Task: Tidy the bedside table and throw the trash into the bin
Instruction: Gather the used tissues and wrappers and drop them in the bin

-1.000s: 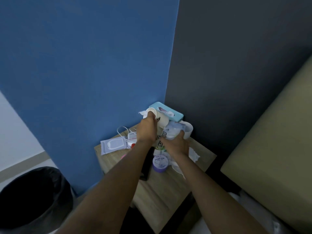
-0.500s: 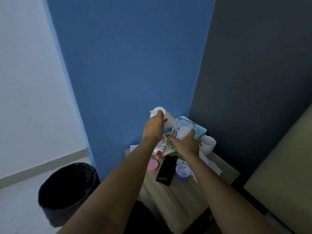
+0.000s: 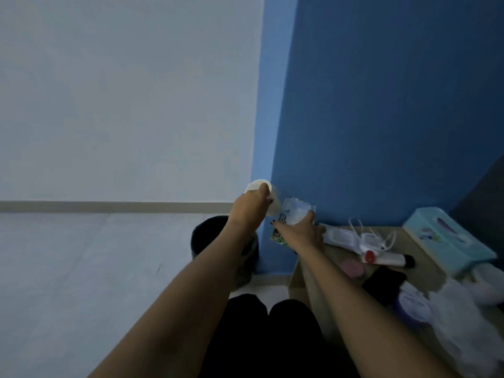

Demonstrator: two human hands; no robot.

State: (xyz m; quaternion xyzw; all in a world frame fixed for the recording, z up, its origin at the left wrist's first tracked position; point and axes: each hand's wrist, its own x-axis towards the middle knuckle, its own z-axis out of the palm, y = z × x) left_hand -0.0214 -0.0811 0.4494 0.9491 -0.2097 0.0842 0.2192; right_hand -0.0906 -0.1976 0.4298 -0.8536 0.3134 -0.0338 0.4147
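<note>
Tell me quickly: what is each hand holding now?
Left hand: grips a white paper cup.
Right hand: grips crumpled plastic wrappers.

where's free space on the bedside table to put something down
Bare wood shows between the cable and the tissue box, and left of the pink lid. Around the phone, purple jar and plastic bag it is crowded.

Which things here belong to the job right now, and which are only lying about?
In the job: left hand holding paper cup; right hand holding wrappers; black bin.
Lying about: tissue box, wipes pack, white charger, black phone, purple jar.
</note>
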